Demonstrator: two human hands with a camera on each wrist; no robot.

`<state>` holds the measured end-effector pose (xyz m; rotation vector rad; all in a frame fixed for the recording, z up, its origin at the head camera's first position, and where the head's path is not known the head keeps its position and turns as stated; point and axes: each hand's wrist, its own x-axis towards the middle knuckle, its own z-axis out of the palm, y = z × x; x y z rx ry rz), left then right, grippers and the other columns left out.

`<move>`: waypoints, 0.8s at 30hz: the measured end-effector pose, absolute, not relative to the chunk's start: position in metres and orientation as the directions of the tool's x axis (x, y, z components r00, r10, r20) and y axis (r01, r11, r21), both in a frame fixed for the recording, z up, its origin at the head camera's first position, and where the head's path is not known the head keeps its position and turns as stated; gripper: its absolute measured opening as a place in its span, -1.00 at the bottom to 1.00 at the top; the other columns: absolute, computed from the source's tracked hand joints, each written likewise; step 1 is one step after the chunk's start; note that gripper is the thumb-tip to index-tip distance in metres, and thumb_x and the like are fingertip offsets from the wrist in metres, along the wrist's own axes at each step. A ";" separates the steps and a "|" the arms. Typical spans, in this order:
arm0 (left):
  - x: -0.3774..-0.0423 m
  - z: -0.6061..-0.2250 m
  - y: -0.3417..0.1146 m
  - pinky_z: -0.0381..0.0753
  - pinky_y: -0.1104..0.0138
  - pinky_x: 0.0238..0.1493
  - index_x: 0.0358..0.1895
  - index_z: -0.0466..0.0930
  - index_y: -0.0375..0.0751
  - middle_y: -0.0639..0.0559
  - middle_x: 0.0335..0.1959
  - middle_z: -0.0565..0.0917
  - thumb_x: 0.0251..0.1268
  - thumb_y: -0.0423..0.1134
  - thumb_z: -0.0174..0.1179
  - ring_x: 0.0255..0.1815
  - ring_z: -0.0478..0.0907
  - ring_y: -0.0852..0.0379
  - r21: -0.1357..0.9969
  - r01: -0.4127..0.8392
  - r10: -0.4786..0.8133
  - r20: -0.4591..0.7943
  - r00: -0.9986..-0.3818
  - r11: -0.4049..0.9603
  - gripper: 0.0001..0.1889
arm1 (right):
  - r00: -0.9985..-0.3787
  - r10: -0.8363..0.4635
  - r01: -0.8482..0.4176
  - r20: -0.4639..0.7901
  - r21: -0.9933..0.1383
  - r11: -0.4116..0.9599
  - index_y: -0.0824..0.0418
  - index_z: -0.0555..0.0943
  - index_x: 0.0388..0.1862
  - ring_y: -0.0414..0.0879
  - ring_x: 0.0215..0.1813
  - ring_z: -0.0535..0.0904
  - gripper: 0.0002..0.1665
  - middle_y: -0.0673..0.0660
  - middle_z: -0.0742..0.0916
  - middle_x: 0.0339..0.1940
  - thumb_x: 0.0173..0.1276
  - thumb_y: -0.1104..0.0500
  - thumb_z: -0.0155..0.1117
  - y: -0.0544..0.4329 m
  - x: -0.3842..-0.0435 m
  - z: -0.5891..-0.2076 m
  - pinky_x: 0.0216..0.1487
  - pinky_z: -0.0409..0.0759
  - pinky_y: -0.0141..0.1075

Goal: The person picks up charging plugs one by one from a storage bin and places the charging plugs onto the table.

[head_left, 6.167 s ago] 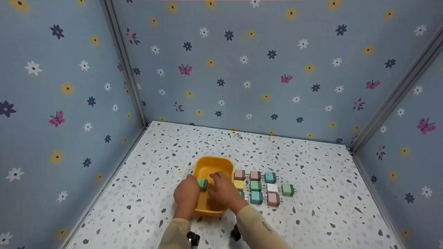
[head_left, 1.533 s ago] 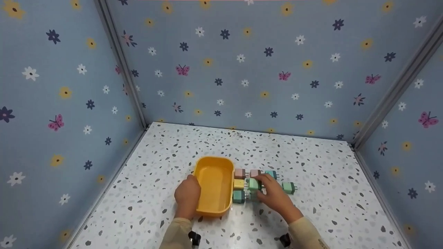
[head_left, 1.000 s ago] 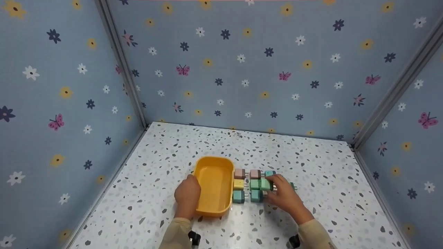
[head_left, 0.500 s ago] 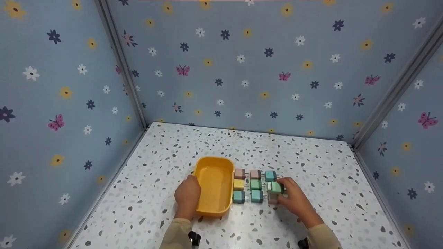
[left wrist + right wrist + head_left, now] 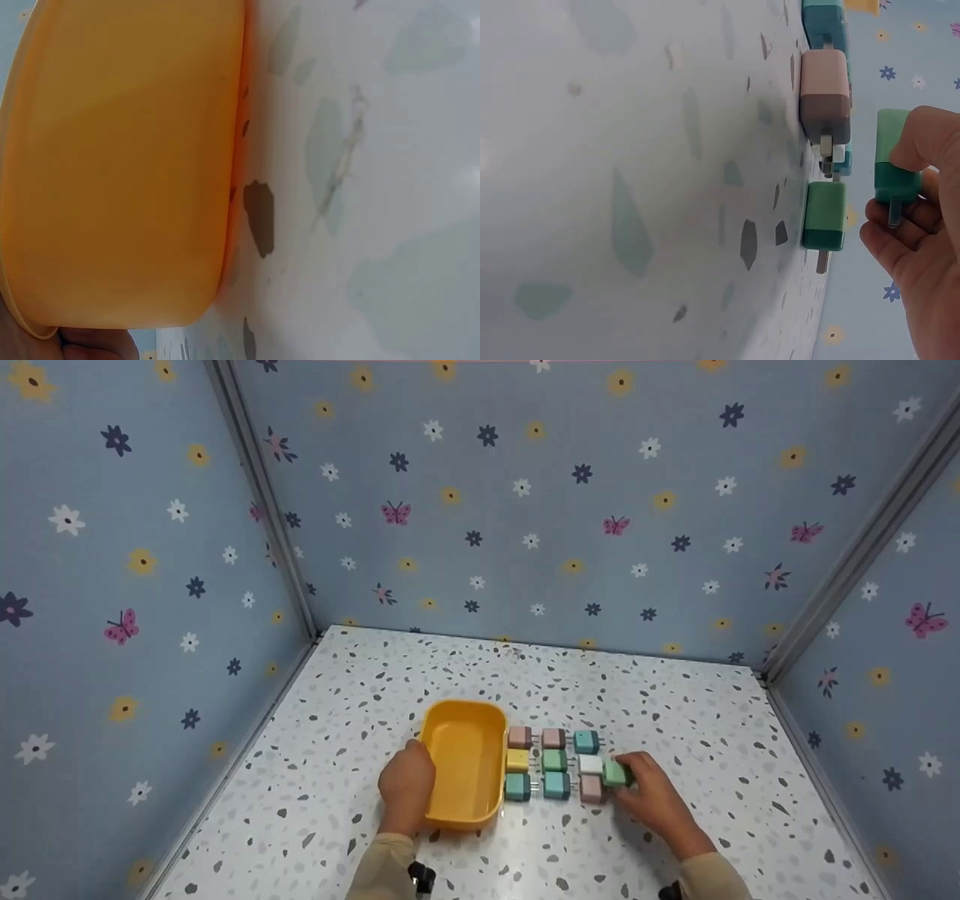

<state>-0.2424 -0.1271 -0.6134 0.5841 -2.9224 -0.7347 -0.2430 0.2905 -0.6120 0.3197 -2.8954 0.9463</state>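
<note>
My left hand [image 5: 406, 780] grips the left wall of a yellow plastic tub [image 5: 463, 765], and in the left wrist view its fingers show under the tub's rim [image 5: 41, 330]. My right hand [image 5: 654, 799] pinches a green charger plug [image 5: 889, 142] between thumb and fingers, its metal prongs toward the palm. In the right wrist view it is raised off the table, beside another green charger [image 5: 825, 214] lying there. From the head view that lower one is hidden. Just left of the held charger lie a white charger [image 5: 590, 765] and a pink one [image 5: 592, 789].
Right of the tub, chargers lie in rows, prongs to the right: pink ones [image 5: 519, 736] [image 5: 553, 738], a yellow [image 5: 517, 760], a green [image 5: 554, 760] and several teal [image 5: 517, 787]. A flowered wall [image 5: 525, 510] stands behind the speckled table [image 5: 420, 660].
My right hand has carried the green charger rightward over the middle row, past the white charger. Earlier, both hands were at the tub, with a green charger inside it. My left hand stays put.
</note>
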 end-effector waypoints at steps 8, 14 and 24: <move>-0.243 -0.615 -0.128 0.58 0.06 -0.47 -0.11 0.53 -0.27 -0.10 -0.46 0.63 0.71 -0.08 -0.18 -0.46 0.62 -0.02 0.455 -0.352 -0.374 -0.042 -0.926 0.818 -0.63 | -0.980 -0.173 -0.198 0.098 -0.564 0.802 0.28 0.51 0.33 0.11 0.34 0.52 -0.33 0.20 0.55 0.30 0.19 0.38 0.34 0.304 -0.241 -0.614 0.34 0.47 0.09; -0.243 -0.618 -0.126 0.58 0.06 -0.48 -0.13 0.52 -0.26 -0.10 -0.47 0.62 0.71 -0.09 -0.18 -0.47 0.63 -0.04 0.441 -0.349 -0.378 -0.024 -0.926 0.827 -0.64 | -0.983 -0.172 -0.181 0.070 -0.566 0.805 0.30 0.47 0.37 0.12 0.36 0.49 -0.29 0.20 0.53 0.31 0.18 0.40 0.32 0.314 -0.241 -0.618 0.37 0.45 0.09; -0.242 -0.619 -0.127 0.60 0.02 -0.48 -0.18 0.54 -0.26 -0.12 -0.49 0.65 0.69 -0.09 -0.13 -0.46 0.67 -0.10 0.458 -0.313 -0.375 0.049 -0.926 0.832 -0.64 | -0.989 -0.148 -0.132 0.009 -0.514 0.848 0.29 0.49 0.35 0.10 0.32 0.51 -0.32 0.22 0.51 0.30 0.20 0.36 0.36 0.317 -0.242 -0.625 0.35 0.46 0.08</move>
